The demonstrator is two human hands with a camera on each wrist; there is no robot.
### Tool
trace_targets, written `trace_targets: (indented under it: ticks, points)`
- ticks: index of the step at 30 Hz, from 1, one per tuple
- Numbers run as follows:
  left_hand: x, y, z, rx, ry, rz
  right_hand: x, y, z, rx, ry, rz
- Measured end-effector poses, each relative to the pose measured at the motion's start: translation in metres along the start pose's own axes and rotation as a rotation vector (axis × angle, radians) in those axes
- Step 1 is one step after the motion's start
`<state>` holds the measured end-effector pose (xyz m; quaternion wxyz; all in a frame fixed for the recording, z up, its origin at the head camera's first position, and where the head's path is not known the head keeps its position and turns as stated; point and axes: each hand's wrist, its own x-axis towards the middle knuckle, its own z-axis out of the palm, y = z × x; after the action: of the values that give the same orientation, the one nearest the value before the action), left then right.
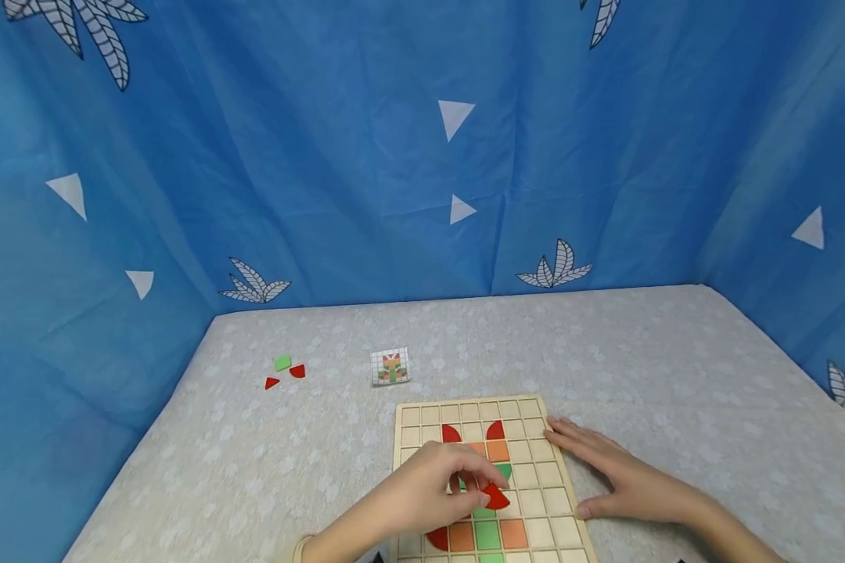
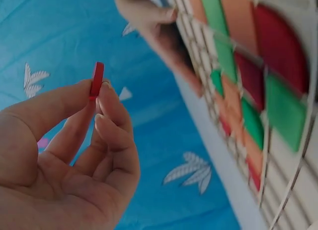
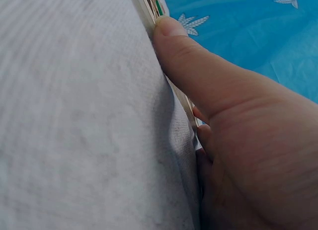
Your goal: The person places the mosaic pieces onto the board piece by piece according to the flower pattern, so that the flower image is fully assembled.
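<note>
Over the wooden grid board (image 1: 552,500), my left hand (image 1: 440,489) pinches a red quarter-circle tile (image 1: 496,497) between thumb and fingertips. In the left wrist view the red tile (image 2: 97,78) is held edge-on, apart from the board. Red, orange and green tiles fill several cells, among them an orange tile (image 1: 514,534) and a green tile (image 1: 487,535); my left hand hides part of the pattern. At the board's right edge rests my right hand (image 1: 627,481), its fingers extended and thumb spread. The right wrist view shows that thumb (image 3: 174,34) against the board's side.
A small card (image 1: 390,367) with a coloured grid pattern lies beyond the board. To its left are a loose green square tile (image 1: 283,363), a red rounded tile (image 1: 298,371) and a red triangular tile (image 1: 271,383). Blue curtains (image 1: 366,156) surround the pale table (image 1: 253,469).
</note>
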<state>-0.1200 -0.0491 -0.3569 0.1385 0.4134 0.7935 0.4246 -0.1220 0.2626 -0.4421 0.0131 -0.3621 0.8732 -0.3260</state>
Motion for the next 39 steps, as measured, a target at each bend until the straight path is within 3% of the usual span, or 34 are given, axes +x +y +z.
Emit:
trace_targets:
  ticks: [5,10,13,17,20,24,34,39]
  points:
    - [0.002,-0.002,0.020,-0.063,-0.059,-0.017,-0.001,-0.002,0.002,-0.012,0.002,0.003]
    - [0.010,-0.005,0.036,-0.044,-0.077,-0.018,-0.005,-0.001,0.005,-0.019,-0.001,0.019]
    - [0.012,-0.007,0.044,-0.051,-0.064,-0.059,-0.008,0.000,0.006,-0.021,-0.006,0.024]
    - [0.012,-0.009,0.052,-0.132,-0.049,-0.151,-0.009,0.001,0.008,-0.021,-0.004,0.021]
    - [0.014,-0.011,0.055,-0.136,-0.038,-0.179,-0.008,0.002,0.008,-0.034,0.008,-0.003]
    - [0.019,-0.012,0.055,-0.114,-0.022,-0.171,-0.005,0.004,0.007,-0.006,0.016,-0.032]
    - [0.026,-0.015,0.058,-0.167,0.000,-0.229,-0.002,0.002,0.004,-0.002,0.015,-0.029]
    - [0.029,-0.017,0.058,-0.099,-0.011,-0.217,-0.001,0.002,0.003,-0.013,0.012,-0.009]
